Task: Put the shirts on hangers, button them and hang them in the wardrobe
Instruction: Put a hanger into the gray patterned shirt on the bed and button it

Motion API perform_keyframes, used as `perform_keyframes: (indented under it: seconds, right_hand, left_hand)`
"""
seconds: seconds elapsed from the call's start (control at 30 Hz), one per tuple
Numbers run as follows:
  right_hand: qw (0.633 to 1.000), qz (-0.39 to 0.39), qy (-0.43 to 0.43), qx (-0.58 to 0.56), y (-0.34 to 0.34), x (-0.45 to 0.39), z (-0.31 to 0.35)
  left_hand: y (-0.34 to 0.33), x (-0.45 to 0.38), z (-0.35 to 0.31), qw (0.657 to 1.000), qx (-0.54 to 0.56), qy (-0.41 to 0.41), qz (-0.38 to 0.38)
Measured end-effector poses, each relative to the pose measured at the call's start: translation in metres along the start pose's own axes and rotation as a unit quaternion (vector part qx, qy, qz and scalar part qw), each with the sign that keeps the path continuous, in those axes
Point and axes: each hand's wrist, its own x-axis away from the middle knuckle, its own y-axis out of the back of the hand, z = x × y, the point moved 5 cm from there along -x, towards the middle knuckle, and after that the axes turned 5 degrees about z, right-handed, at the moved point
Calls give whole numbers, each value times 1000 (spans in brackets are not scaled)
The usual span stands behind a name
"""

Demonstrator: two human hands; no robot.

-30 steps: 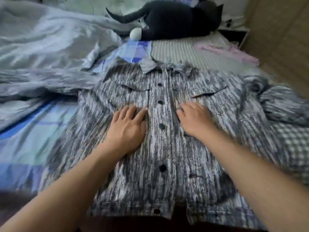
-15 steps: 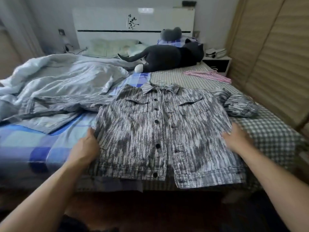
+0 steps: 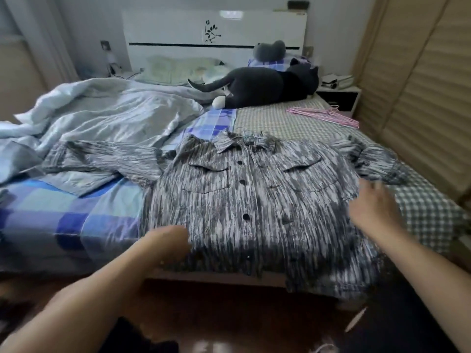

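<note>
Now your shirt [image 3: 254, 200] lies flat on the bed [image 3: 76, 212], collar far, hem near, between your hands. Your left hand [image 3: 170, 243] meets its near left edge, too blurred to read; your right hand [image 3: 374, 210], loosely spread, rests on its right side. Hangers [image 3: 323, 115] lie far right.

A bed [image 3: 76, 225] with a glossy white headboard [image 3: 178, 29] stands against a pale wall [image 3: 84, 19]. A black-and-white nightstand [image 3: 340, 96] sits beside beige slatted wardrobe doors [image 3: 420, 93]. The floor [image 3: 242, 314] is dark wood, in dim daylight.
</note>
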Motion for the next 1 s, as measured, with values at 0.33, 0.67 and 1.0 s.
perform_keyframes:
  seconds: [0.33,0.67,1.0]
  right_hand:
    - [960,92,198,-178,-20,-94,190]
    - [956,41,289,-41,-142,-247,269]
    - [890,-273,318,-177,-139,-226,250]
  left_hand:
    - [116,-83,-47,910,288,-107,-277]
    - [223,-302,-94,927,26,-217,-304]
    - [192,-323,-89,819,33,-291,-493]
